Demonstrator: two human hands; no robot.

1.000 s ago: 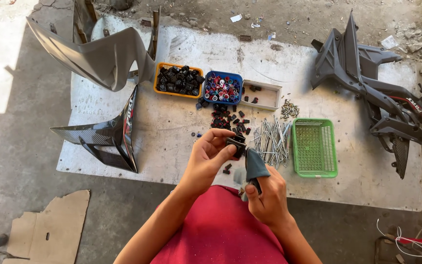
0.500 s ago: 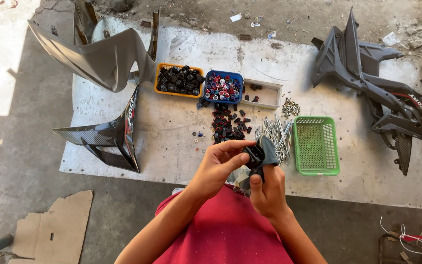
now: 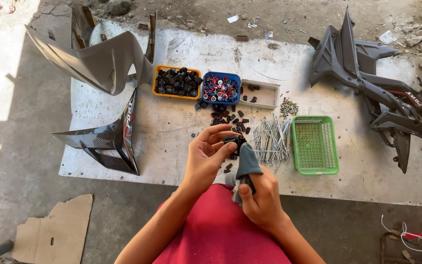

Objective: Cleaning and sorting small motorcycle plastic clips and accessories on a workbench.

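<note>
Head view: small black part (image 3: 234, 143) pinched at left hand (image 3: 206, 159) fingertips, held above white board (image 3: 172, 142) on ground, touching top of grey cloth (image 3: 246, 166). Right hand (image 3: 262, 198) fingers wrapped narrow round cloth, cloth standing upright, tip meeting part from below-right. Left hand nearer part; part too small to tell long axis. Just beyond fingers: scattered black pieces (image 3: 228, 117), pile of metal pins (image 3: 272, 139). Right of them green basket (image 3: 315, 144). Farther out: orange tray (image 3: 177, 82), blue tray (image 3: 221, 89), white tray (image 3: 262, 94). Dark fairing panels (image 3: 367, 83) well apart at right.
</note>
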